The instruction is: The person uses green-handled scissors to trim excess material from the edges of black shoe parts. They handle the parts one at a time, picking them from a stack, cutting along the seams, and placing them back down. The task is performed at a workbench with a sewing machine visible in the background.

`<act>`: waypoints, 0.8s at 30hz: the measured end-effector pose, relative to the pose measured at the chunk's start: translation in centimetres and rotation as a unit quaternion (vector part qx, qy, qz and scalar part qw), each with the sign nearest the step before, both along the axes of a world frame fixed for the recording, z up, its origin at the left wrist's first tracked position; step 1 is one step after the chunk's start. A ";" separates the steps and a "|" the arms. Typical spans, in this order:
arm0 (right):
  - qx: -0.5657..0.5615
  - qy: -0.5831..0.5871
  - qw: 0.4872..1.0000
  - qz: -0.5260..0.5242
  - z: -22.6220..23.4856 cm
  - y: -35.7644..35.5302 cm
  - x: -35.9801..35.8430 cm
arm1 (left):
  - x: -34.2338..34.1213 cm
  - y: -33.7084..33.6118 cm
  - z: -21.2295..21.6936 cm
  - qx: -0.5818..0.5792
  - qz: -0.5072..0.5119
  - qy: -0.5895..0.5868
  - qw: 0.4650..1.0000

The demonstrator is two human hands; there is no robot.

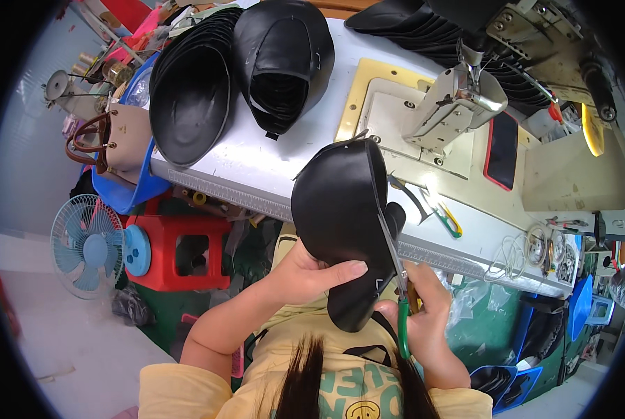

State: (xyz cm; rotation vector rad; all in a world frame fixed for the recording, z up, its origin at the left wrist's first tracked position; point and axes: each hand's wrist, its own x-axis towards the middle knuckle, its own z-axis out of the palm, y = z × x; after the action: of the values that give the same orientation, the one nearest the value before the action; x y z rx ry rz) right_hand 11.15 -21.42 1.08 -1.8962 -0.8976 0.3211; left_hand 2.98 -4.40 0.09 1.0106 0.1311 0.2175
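Observation:
Above my lap, just off the table's front edge, I hold a black leather shoe upper. My left hand is closed on its lower left side, with the thumb lying on top and the other fingers hidden beneath. In my right hand is a pair of scissors with green handles, my fingers wrapped through and around them. Their blades point up and away along the upper's right edge. Whether the blades are cutting into the leather I cannot tell.
Stacked black uppers lie at the table's far left, beside a second nested stack. A sewing machine post rises at the right. Near it are a red-edged phone and yellow-green snips. A red stool and fan stand left.

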 end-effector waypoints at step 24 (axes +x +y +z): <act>0.164 -0.019 0.986 -0.025 0.6 0.7 1.7 | -0.9 2.2 -1.7 -0.110 -0.040 0.064 0.991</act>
State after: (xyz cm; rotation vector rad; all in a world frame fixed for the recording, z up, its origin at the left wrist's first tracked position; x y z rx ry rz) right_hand 12.83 -20.70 1.71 -1.6211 -0.8691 0.0979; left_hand 2.06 -2.21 -1.64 0.8078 0.2252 0.0634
